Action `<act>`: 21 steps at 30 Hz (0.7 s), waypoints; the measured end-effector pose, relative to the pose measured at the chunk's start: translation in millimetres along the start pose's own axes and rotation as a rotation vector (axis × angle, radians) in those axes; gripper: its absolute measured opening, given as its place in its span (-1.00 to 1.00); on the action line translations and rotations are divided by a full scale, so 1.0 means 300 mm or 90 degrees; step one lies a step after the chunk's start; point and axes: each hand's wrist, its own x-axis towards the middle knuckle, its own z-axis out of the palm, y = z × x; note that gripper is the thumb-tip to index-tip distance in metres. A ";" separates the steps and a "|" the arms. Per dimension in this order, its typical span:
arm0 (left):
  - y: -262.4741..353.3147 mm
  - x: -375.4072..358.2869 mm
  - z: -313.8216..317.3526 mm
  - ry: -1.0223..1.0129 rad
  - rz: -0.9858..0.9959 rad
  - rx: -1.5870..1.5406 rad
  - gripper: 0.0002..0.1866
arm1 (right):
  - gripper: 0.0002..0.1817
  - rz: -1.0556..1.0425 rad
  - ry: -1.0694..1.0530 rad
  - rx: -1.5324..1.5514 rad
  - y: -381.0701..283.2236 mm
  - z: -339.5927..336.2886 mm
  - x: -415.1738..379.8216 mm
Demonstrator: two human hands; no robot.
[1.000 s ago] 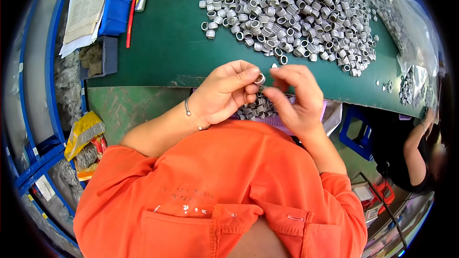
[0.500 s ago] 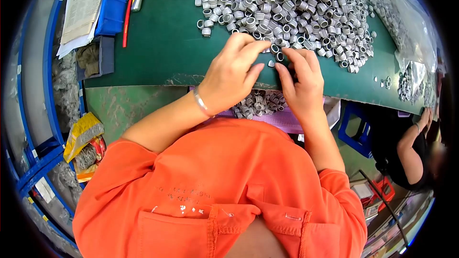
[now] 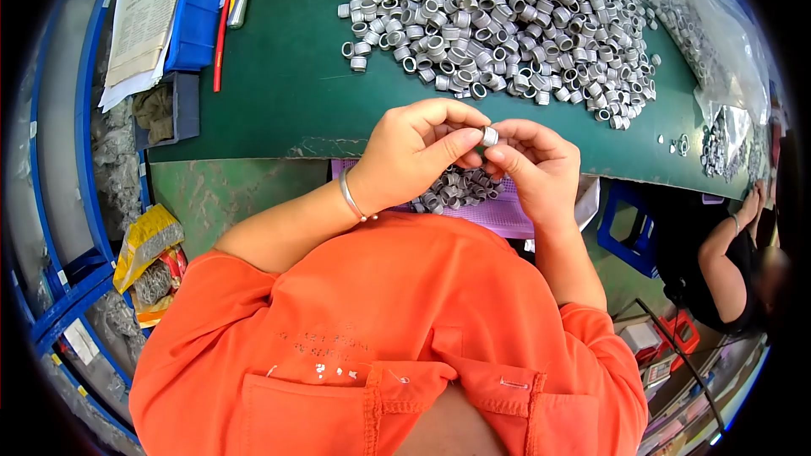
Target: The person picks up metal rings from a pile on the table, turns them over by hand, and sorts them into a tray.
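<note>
A small grey metal ring [image 3: 489,136] is pinched between the fingertips of both hands, just above the table's near edge. My left hand [image 3: 414,148], with a silver bangle at its wrist, grips it from the left with thumb and forefinger. From the other side, the thumb and fingers of my right hand [image 3: 541,165] close on the same ring. A large pile of similar metal rings [image 3: 507,21] lies beyond the hands on the green table [image 3: 279,76]. Below my hands, more rings [image 3: 460,188] sit in a purple basket [image 3: 509,213], partly covered by the hands.
At the left are a blue bin [image 3: 196,17] with papers, a red pencil [image 3: 220,51] and a blue rack [image 3: 84,118]. Plastic bags of parts [image 3: 718,51] lie at the right. Another person's arm [image 3: 725,262] rests near the table's right edge, by a blue stool [image 3: 627,228].
Both hands have drawn back from the pile's near edge toward my body. They have come together, and a ring is now held up between their fingertips.
</note>
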 end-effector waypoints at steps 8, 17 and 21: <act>0.010 -0.003 -0.017 -0.025 -0.073 -0.126 -0.79 | -0.87 -0.131 0.030 -0.139 0.020 0.018 -0.008; -0.015 -0.016 -0.023 -0.016 -0.081 -0.166 -0.83 | -0.89 -0.198 -0.014 -0.298 0.002 0.020 -0.008; -0.008 -0.016 -0.024 -0.003 -0.162 -0.291 -0.85 | -0.88 -0.183 -0.016 -0.285 0.005 0.024 -0.007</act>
